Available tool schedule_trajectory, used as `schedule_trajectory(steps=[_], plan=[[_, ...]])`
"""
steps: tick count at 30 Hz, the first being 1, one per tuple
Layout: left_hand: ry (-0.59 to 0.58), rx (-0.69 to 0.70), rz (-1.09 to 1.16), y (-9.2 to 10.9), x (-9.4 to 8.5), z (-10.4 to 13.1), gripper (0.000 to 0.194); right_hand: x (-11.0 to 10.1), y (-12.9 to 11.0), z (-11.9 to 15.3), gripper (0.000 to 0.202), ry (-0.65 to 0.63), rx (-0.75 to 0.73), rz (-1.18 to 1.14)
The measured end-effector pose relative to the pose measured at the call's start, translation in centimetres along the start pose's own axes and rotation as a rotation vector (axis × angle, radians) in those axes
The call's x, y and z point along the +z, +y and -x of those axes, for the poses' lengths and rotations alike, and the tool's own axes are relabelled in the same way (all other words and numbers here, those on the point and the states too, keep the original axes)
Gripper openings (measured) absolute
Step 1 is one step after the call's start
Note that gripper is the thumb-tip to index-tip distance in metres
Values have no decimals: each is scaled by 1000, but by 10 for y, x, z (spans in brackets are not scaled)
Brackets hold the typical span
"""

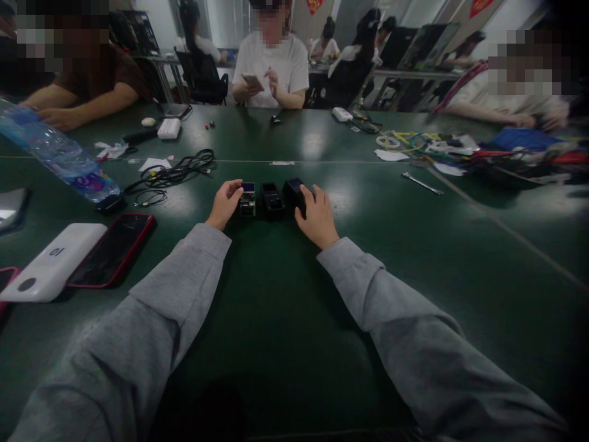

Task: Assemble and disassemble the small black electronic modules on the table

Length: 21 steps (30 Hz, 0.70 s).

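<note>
My left hand [225, 204] pinches the left edge of a small green circuit board [247, 207] with a little screen at its top. Just right of the board lies a black handheld device [272, 199] with a small screen, touched by neither hand. My right hand [319, 215] has its thumb and fingers around the near right side of a black boxy device [293, 186], partly covering it. All three things lie in a row on the dark green table [276, 288].
To the left are a water bottle [69, 153], black cables [177, 169], a white power bank [57, 261] and a red-cased phone [115, 250]. A wrench [422, 183] and a heap of wires [427, 144] lie right. Several people sit around, one opposite holding a phone [252, 81].
</note>
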<state>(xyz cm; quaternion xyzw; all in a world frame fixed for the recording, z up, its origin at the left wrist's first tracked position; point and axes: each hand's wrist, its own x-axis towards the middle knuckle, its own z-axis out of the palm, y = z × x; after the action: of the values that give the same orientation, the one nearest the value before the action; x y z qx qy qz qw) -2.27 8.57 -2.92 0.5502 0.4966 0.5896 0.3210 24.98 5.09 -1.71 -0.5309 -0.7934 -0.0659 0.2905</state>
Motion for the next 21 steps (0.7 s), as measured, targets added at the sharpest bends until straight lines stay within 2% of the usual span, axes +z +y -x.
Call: schedule_trajectory(steps=[4,6,11,15,19,21], plan=[[-3,2,10,-1,0,0,21,4,4,1,60,-56,29,-86],[-5,5,7,-2,0,0,22,0,0,1,59,-43,29,-101],[-6,11,11,-2,-1,0,23,-18,-1,-1,59,189,70,-85],[-13,12,4,-2,-1,0,22,-20,23,-3,61,242,186,-25],[-28,30,-16,-2,-2,0,26,-6,51,-4,60,191,325,-96],[-26,40,-27,-3,-2,1,28,1,57,-4,58,143,342,-108]])
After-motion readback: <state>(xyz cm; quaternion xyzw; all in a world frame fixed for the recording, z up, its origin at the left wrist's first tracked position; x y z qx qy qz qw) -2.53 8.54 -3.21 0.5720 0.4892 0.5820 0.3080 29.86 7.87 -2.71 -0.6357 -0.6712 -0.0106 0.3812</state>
